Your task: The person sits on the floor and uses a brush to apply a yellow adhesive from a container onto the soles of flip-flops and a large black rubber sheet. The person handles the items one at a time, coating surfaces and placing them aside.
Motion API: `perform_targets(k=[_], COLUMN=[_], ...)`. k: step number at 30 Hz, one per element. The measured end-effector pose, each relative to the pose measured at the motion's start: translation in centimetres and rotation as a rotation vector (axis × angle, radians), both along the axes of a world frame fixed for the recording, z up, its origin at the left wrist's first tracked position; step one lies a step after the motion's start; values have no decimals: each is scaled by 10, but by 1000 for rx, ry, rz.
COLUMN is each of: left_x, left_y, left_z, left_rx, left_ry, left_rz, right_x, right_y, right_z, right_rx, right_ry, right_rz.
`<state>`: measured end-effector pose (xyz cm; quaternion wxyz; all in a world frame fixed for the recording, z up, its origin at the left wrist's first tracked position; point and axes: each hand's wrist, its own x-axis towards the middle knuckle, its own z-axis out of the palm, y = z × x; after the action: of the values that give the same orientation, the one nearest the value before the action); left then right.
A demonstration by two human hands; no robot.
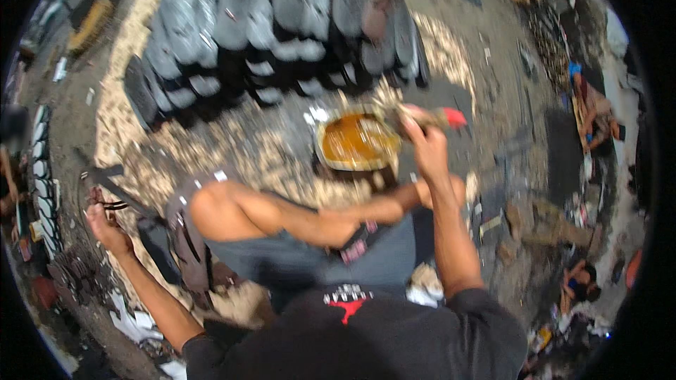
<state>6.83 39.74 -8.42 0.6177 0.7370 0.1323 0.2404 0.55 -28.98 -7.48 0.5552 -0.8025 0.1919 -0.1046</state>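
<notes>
Right of the amber-filled bowl, the right hand pinches a brush, likely light and stiff, best held mid-handle; the left hand is too blurred to tell.

Glare streaks the amber liquid amid motion blur and darkened edges.

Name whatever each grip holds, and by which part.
Right grip: a red-ended brush-like tool, held near its middle. Left grip: blur hides whether it holds the dark straps beside it.
</notes>
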Motion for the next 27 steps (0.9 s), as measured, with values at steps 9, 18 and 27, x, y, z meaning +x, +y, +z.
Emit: perform_targets(k=[9,18,27], left_x=[-122,-138,-77], left_y=[-149,-215,-279], left_z=[38,7,51], left_rx=[230,259,-866], left_ry=[49,315,196], left_rz=[-216,-223,-520], right_x=[17,-45,-45], right_y=[19,-64,-60], right_z=[-46,6,77], right_rx=[-720,-526,400], right_ry=[216,-184,-413], right_rz=[510,262,-348])
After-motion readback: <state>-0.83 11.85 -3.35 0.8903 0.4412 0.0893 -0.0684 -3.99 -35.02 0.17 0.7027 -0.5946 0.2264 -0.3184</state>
